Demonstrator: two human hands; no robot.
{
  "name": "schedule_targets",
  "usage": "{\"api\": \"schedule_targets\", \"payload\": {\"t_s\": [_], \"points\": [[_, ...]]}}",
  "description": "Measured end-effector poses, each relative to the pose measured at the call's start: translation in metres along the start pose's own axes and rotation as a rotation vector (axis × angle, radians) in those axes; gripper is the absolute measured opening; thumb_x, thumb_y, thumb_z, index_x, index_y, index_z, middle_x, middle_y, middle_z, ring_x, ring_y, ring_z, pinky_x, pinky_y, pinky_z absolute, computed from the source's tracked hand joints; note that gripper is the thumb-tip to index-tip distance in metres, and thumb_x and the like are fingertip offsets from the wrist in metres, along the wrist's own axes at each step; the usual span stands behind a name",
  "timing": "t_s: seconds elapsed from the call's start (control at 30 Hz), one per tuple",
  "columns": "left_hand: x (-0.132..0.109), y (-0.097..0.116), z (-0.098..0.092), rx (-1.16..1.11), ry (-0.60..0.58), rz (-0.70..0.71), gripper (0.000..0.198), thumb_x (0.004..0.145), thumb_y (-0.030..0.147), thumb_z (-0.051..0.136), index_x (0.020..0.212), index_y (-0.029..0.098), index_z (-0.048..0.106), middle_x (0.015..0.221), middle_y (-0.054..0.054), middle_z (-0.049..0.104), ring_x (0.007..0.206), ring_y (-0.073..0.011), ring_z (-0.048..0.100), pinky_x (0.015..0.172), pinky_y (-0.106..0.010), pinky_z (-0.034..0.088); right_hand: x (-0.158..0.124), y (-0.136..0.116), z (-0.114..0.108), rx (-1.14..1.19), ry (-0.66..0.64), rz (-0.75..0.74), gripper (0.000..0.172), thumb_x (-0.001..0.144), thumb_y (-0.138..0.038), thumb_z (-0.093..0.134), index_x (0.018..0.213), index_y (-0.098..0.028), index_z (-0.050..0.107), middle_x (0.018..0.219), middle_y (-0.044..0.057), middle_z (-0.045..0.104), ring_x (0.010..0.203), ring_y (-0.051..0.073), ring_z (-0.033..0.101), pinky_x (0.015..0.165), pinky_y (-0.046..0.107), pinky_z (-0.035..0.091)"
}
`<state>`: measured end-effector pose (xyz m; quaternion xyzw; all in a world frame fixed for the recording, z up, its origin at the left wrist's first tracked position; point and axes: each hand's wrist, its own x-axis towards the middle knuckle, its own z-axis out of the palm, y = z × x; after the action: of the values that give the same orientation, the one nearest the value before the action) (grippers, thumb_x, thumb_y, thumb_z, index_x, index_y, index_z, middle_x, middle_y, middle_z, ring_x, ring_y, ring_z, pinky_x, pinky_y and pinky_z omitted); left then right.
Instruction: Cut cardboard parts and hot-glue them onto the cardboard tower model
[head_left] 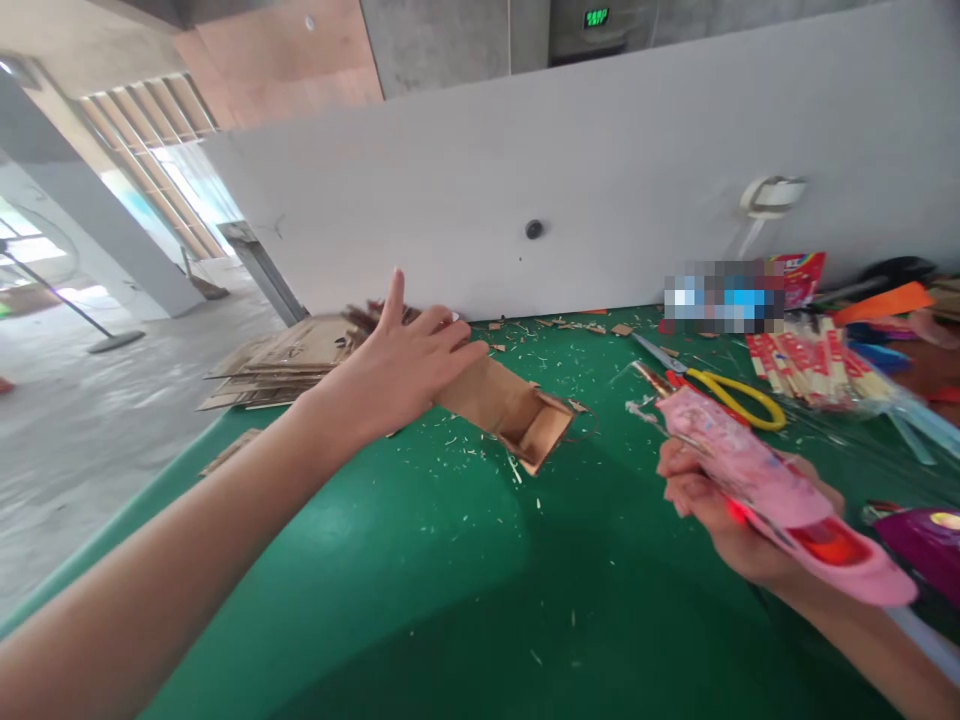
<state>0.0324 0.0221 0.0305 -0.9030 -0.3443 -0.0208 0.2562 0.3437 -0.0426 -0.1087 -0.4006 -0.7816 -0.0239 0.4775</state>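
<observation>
A pink glue gun (pixel 750 465) is gripped in my right hand (pixel 720 510), its metal nozzle pointing up and left above the green table. Near the table's middle lies a small cardboard box (pixel 525 415) with an open, hollow end facing me. My left hand (pixel 409 365) rests over the box's far left part, fingers spread and the thumb or a finger raised; its fingertips touch or nearly touch the cardboard. Part of the box is hidden under this hand.
Stacked cardboard pieces (pixel 285 360) sit at the table's left edge. Yellow-handled scissors (pixel 739 400), red-and-white packets (pixel 806 365) and a purple object (pixel 922 545) lie on the right. Cardboard and glue scraps dot the green table (pixel 360 590). A grey partition (pixel 450 200) stands behind.
</observation>
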Motion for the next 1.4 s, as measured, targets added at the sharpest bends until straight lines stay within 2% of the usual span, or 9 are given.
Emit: {"api": "schedule_targets", "payload": {"t_s": [0.13,0.33,0.43,0.57,0.9,1.0,1.07,1.2,1.4], "points": [[0.013,-0.003,-0.004,-0.137,0.095,0.063,0.049,0.074,0.012,0.056,0.118,0.033,0.056,0.108,-0.001,0.061,0.121,-0.0282,0.044,0.107,-0.068,-0.004,0.007,-0.011,0.004,0.049,-0.024,0.124,0.013,0.083,-0.031,0.052,0.073,-0.024,0.056,0.063,0.000,0.058,0.050,0.014,0.052,0.047,0.027,0.042],[0.028,0.015,0.009,-0.458,0.127,0.135,0.054,0.069,0.014,0.055,0.114,0.043,0.056,0.112,0.004,0.060,0.130,-0.0291,0.038,0.110,-0.068,0.004,0.028,-0.038,0.007,0.208,-0.512,0.241,0.029,0.084,-0.035,0.049,0.060,-0.020,0.044,0.054,-0.003,0.047,0.048,0.009,0.043,0.046,0.024,0.033],[0.029,0.024,0.011,-0.560,0.154,0.198,0.060,0.067,0.015,0.056,0.118,0.047,0.053,0.121,0.005,0.056,0.132,-0.0331,0.035,0.107,-0.073,0.013,0.035,-0.045,0.007,0.366,-0.683,0.503,0.022,0.084,-0.037,0.051,0.071,-0.019,0.053,0.057,-0.004,0.049,0.048,0.009,0.043,0.045,0.023,0.035],[0.030,0.027,0.007,-0.588,0.153,0.149,0.060,0.071,0.024,0.057,0.124,0.051,0.047,0.131,0.007,0.048,0.134,-0.0407,0.028,0.093,-0.081,0.024,0.037,-0.045,0.010,0.546,-0.692,0.817,0.025,0.085,-0.041,0.050,0.093,-0.019,0.060,0.047,-0.006,0.050,0.039,0.010,0.043,0.042,0.023,0.037],[-0.004,0.026,0.006,-0.371,0.092,0.113,0.062,0.082,0.013,0.047,0.133,0.047,0.037,0.140,0.007,0.042,0.136,-0.0308,0.028,0.107,-0.069,0.014,0.067,-0.056,0.017,0.597,-0.754,0.976,0.030,0.087,-0.044,0.046,0.085,-0.016,0.054,0.042,-0.002,0.055,0.032,0.008,0.045,0.035,0.018,0.031],[-0.024,0.023,0.023,-0.279,0.279,-0.026,0.054,0.085,0.010,0.043,0.128,0.042,0.043,0.132,0.001,0.050,0.128,-0.0269,0.040,0.109,-0.061,0.019,0.072,-0.061,0.027,0.555,-0.764,0.997,0.033,0.086,-0.047,0.045,0.079,-0.016,0.054,0.044,0.002,0.059,0.033,0.009,0.049,0.035,0.018,0.033],[-0.031,0.025,0.040,-0.395,0.468,-0.330,0.041,0.084,0.016,0.049,0.122,0.032,0.047,0.118,-0.005,0.055,0.117,-0.0270,0.048,0.101,-0.054,0.037,0.072,-0.065,0.034,0.543,-0.754,0.987,0.034,0.086,-0.047,0.045,0.076,-0.016,0.054,0.045,0.002,0.060,0.034,0.011,0.052,0.035,0.019,0.036],[-0.026,0.036,0.074,-0.927,0.369,-0.676,0.060,0.080,0.037,0.058,0.131,0.022,0.032,0.121,-0.013,0.049,0.105,-0.0245,0.055,0.078,-0.040,0.053,0.068,-0.070,0.046,0.573,-0.724,0.968,0.036,0.086,-0.050,0.043,0.076,-0.016,0.053,0.044,0.003,0.059,0.035,0.013,0.055,0.036,0.021,0.040],[-0.001,0.033,0.094,-1.175,0.450,-0.664,0.102,0.068,0.045,0.071,0.143,0.030,0.005,0.145,-0.016,0.026,0.129,-0.0297,0.038,0.096,-0.047,0.044,0.063,-0.071,0.059,0.556,-0.710,0.994,0.033,0.089,-0.046,0.041,0.079,-0.016,0.053,0.043,0.003,0.059,0.035,0.013,0.056,0.036,0.020,0.041]]}}
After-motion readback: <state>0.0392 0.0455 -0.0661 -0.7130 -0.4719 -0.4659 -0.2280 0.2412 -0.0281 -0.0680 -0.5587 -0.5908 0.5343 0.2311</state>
